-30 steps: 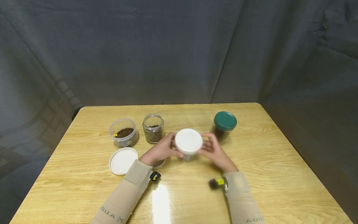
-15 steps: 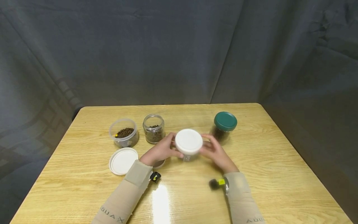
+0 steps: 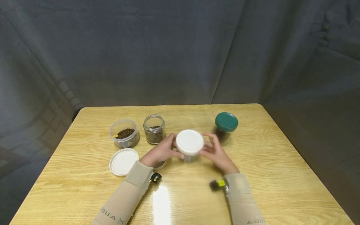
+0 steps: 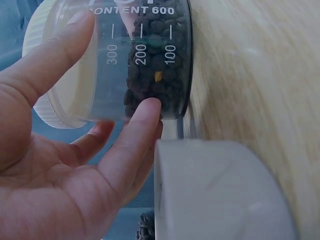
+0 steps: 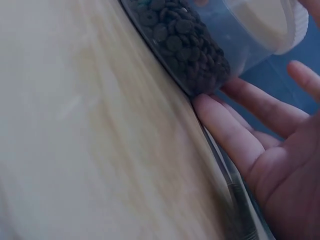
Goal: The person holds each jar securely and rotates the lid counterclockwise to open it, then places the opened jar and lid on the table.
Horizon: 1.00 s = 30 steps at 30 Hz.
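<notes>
A clear plastic jar (image 4: 115, 65) with a white screw lid (image 3: 189, 141) stands upright on the table between both hands. Dark pellets (image 5: 182, 45) fill its lower part, with a small yellow piece showing among them. My left hand (image 3: 163, 151) holds the jar from the left, thumb near the lid and fingers lower on the wall. On the opposite side my right hand (image 3: 215, 153) holds it, with fingertips low on the wall near the base in the right wrist view. The lid sits on the jar's top.
Behind the right hand stands a glass jar with a green lid (image 3: 226, 122). To the left are an open plastic tub (image 3: 133, 140) and open glass jar (image 3: 154, 136), both containing pellets, and a loose white lid (image 3: 123, 162). A low pale container (image 4: 220, 190) is partly hidden by my left wrist.
</notes>
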{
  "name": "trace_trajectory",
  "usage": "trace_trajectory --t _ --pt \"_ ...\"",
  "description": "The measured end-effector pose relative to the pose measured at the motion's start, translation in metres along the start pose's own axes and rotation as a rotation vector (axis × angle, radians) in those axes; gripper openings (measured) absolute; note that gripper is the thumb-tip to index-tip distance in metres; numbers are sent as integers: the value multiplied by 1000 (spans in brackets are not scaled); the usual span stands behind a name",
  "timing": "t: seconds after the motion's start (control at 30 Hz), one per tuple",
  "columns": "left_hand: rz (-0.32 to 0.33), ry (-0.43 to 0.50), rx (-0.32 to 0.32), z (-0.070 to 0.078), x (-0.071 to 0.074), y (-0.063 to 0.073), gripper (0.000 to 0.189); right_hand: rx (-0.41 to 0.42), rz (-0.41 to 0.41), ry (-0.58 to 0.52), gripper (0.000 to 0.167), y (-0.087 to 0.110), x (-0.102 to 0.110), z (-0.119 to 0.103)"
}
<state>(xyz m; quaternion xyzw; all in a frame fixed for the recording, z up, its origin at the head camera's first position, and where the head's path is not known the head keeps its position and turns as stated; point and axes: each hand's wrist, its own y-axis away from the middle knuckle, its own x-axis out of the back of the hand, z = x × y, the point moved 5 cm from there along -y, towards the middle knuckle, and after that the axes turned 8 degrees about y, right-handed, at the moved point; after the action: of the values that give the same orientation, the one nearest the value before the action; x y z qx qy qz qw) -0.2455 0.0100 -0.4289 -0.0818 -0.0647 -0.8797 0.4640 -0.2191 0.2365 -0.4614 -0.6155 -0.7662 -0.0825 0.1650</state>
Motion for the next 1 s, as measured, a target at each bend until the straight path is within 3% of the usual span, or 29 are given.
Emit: trace_trajectory --t 0.33,0.67,1.0 --pt "6 -17 6 1 0 1 82 79 15 17 72 -1 -3 -2" --pt "4 -27 5 1 0 1 81 -21 -3 9 70 2 0 4" --pt "4 -43 -3 3 1 2 81 2 -40 -60 66 2 -1 3"
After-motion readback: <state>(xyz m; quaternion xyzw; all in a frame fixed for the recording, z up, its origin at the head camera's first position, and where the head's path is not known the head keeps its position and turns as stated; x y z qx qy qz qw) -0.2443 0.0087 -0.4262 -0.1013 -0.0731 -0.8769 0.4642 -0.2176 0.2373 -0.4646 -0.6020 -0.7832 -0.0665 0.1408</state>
